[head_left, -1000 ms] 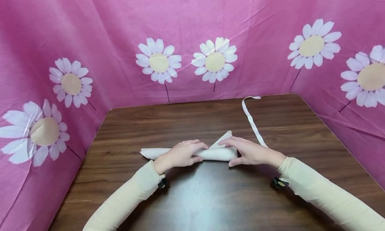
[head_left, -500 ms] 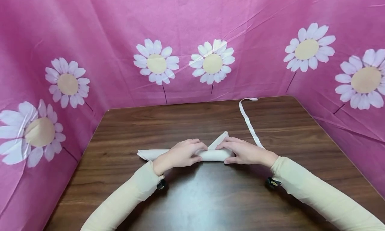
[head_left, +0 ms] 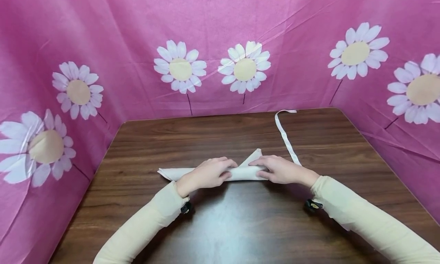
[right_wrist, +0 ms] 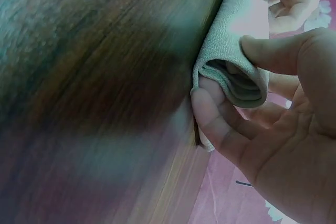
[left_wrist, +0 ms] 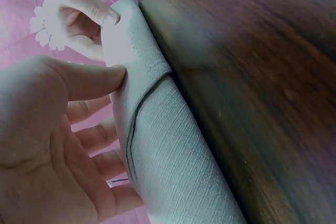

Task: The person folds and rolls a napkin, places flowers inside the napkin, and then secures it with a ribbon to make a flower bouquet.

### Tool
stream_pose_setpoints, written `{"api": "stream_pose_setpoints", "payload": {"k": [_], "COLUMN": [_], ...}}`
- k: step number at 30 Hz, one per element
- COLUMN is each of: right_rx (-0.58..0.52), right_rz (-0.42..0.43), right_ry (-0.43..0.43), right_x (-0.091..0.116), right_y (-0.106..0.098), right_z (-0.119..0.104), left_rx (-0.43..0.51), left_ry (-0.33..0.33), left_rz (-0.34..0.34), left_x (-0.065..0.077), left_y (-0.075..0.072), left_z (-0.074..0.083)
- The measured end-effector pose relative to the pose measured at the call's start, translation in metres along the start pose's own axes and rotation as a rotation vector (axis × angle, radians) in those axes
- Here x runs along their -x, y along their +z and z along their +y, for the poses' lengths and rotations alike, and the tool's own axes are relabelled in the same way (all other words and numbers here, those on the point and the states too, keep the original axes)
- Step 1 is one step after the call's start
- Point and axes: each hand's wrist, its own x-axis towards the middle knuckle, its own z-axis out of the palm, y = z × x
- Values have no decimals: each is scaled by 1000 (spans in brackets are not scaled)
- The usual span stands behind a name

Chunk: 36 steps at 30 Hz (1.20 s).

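A rolled-up off-white cloth (head_left: 244, 173) lies crosswise on the wooden table, one folded corner sticking out from its far side. My left hand (head_left: 209, 174) grips the roll near its middle, with the thumb (left_wrist: 100, 80) on the near face and the fingers round the far side. At the right end, my right hand (head_left: 283, 170) holds the cloth between thumb and fingers. Seen from the right wrist, the open end of the roll (right_wrist: 239, 85) shows its spiral layers, and a fingertip reaches to its edge. The left end of the roll lies loose beyond my left hand.
A narrow white ribbon-like strip (head_left: 284, 136) runs from behind my right wrist to the table's back edge. The brown wooden table (head_left: 220, 225) is bordered by pink fabric (head_left: 130, 65) printed with daisies. Each wrist wears a small black device (head_left: 313, 205).
My right hand has shifted slightly left, and its thumb has moved from beside the roll's end onto its near face. My left hand stays at the middle of the roll.
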Motion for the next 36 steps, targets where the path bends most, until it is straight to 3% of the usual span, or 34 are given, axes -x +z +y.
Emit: {"api": "stream_pose_setpoints", "payload": {"k": [4,11,18,22,27,31,36], "right_rx": [-25,-91,58,64,61,54,24], "right_rz": [-15,47,191,148,50,59,70], "right_ry": [47,52,45,18,18,3,-36], "right_x": [0,-5,-4,1,8,10,9], "right_y": [1,1,-5,-8,-5,-4,-5], "right_z": [1,4,5,2,-1,0,2], "left_rx": [-42,-113,-139,-98,3,35,24], "left_ry": [-30,-2,61,69,28,16,2], "left_rz": [-4,10,49,50,-37,-92,-100], "left_x": [0,-3,-9,-12,-15,-15,-15], "left_y": [0,4,8,6,3,1,1], "left_z": [3,4,-3,-5,-6,-6,-6]}}
